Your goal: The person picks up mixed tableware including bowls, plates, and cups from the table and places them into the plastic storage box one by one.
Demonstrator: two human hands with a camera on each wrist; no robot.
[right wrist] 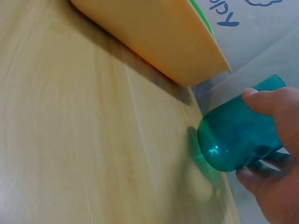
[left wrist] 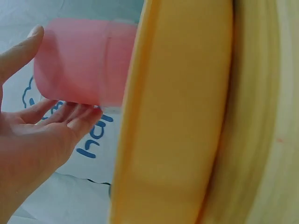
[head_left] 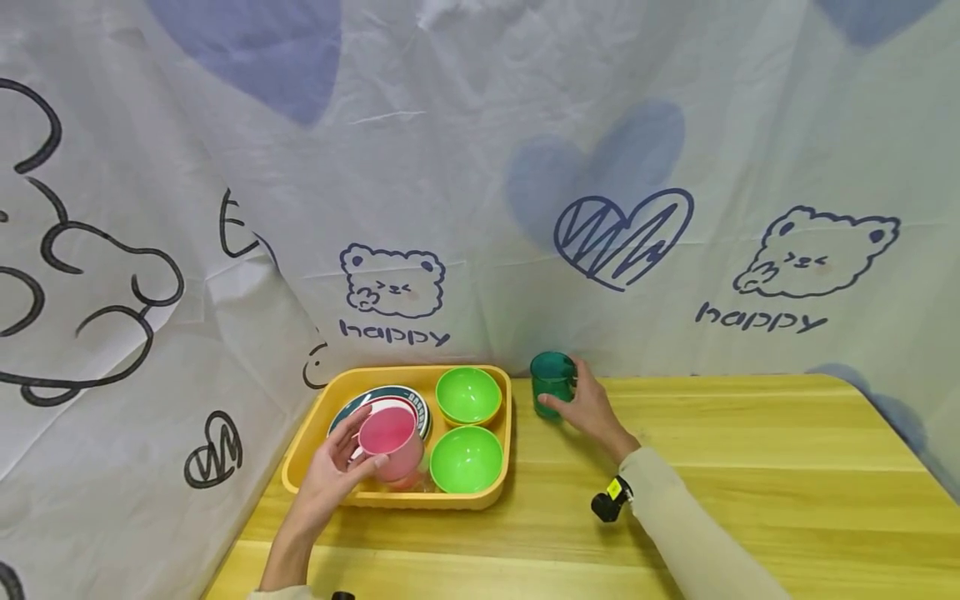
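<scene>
My left hand (head_left: 334, 473) is at a pink cup (head_left: 391, 439), thumb on the near side and fingers along the left. That cup sits mouth up over a clear-walled piece at the front of the yellow tray (head_left: 397, 500). In the left wrist view, the thumb meets the pink cup (left wrist: 79, 60) near its rim and the fingertips lie against its side. To the right of the tray, my right hand (head_left: 590, 411) grips a see-through teal cup (head_left: 551, 379). In the right wrist view, thumb and fingers clasp the teal cup (right wrist: 238, 128), its base close over the table.
Two green bowls (head_left: 467, 460) (head_left: 468, 395) fill the tray's right side, the rear one stacked on a yellow bowl. Round patterned plates (head_left: 420, 400) lie behind the pink cup. A printed cloth (head_left: 480, 183) hangs along the back edge of the wooden table (head_left: 750, 450).
</scene>
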